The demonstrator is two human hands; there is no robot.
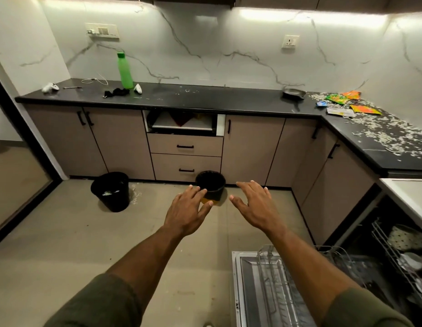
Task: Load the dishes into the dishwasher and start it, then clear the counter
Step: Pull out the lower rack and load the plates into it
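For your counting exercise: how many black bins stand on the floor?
2. One bin stands left, before the cupboards; the other bin stands by the drawers, just beyond the hands. None seem hidden.

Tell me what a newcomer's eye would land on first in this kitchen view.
Two bare hands, left hand and right hand, stretch out open in the middle, holding nothing. Bright snack wrappers and white scraps litter the black counter at right. A green bottle stands upright at the back left, and the open dishwasher shows its racks at the bottom right.
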